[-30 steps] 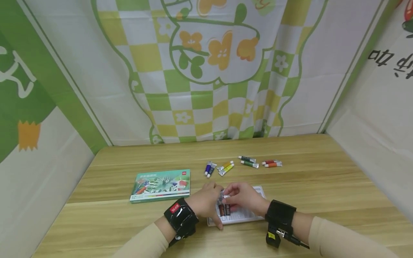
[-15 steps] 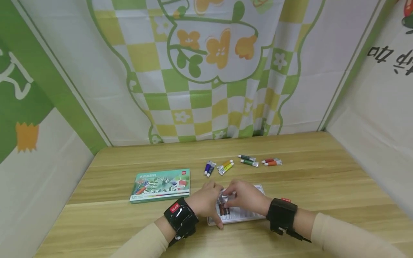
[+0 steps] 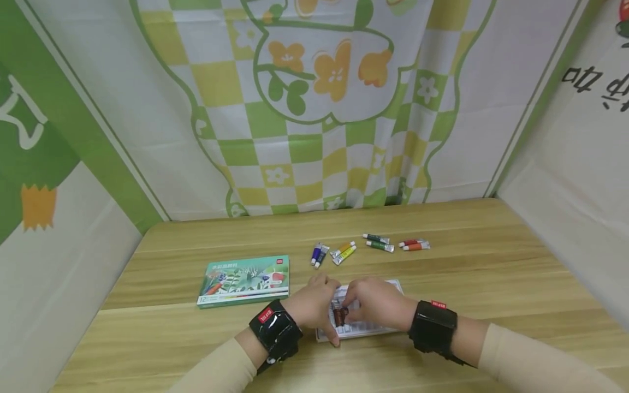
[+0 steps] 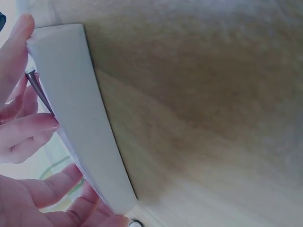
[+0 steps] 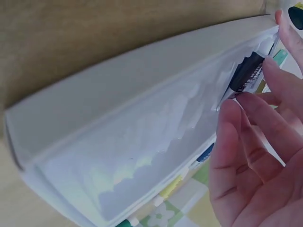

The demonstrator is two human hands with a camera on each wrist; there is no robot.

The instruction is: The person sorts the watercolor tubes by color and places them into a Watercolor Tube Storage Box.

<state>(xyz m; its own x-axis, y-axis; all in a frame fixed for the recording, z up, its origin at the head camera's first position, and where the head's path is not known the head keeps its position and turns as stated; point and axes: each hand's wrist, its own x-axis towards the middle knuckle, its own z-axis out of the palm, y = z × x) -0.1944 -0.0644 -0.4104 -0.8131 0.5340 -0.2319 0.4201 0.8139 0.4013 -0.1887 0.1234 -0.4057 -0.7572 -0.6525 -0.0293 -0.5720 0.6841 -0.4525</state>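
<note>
In the head view, my left hand grips the left end of a shallow white tray, thumb at its near edge and fingers at the far edge. Two brown-toned paint tubes lie side by side at that end, partly covered by my hands. My right hand reaches over the tray from the right and pinches one dark paint tube at its end between thumb and fingers. The left wrist view shows the dark tube leaning up above the tray's wall. Shallow moulded slots run along the tray.
A green paint box lies flat on the wooden table to the left. Behind the tray lie pairs of tubes: blue ones, yellow ones, green ones and red-orange ones. A checked curtain hangs at the back.
My right hand has rolled over and shifted slightly, so its fingers now cover more of the right-hand brown tube and its silver end. My left hand keeps its grip on the tray.
</note>
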